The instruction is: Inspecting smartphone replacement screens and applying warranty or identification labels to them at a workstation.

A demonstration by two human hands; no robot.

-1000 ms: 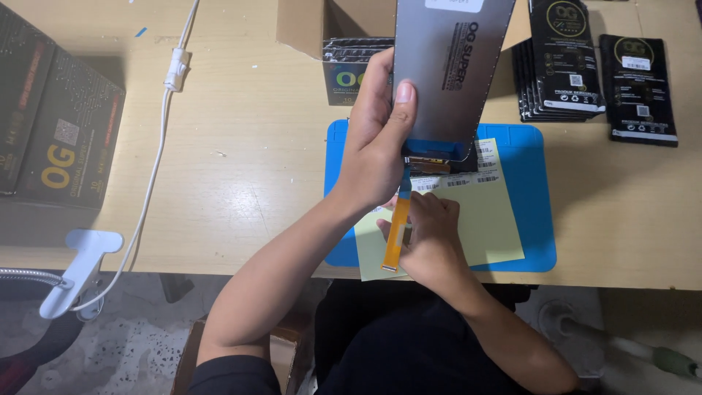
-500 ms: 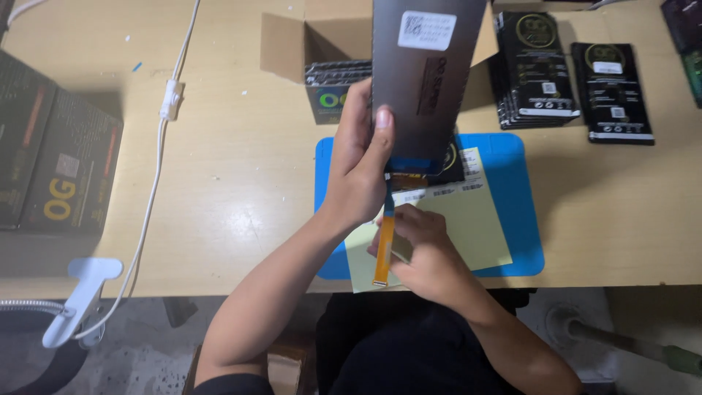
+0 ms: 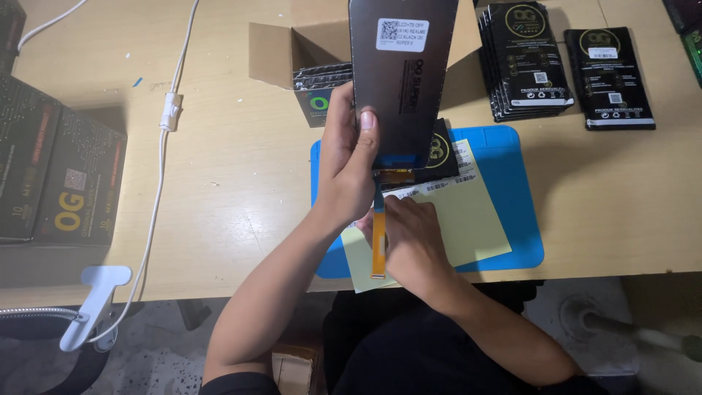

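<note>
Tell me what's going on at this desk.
A person holds a phone screen panel upright in the left hand, above a blue mat. The right hand pinches the orange ribbon cable hanging from its bottom edge. A yellow sheet lies on the mat; black packets are stacked behind.

It looked like a phone-parts repair or packing workshop: a plain wooden tabletop carried a blue work mat at six o'clock, stacks of black retail sleeves at one o'clock, an open carton at twelve and dark printed boxes at nine.
</note>
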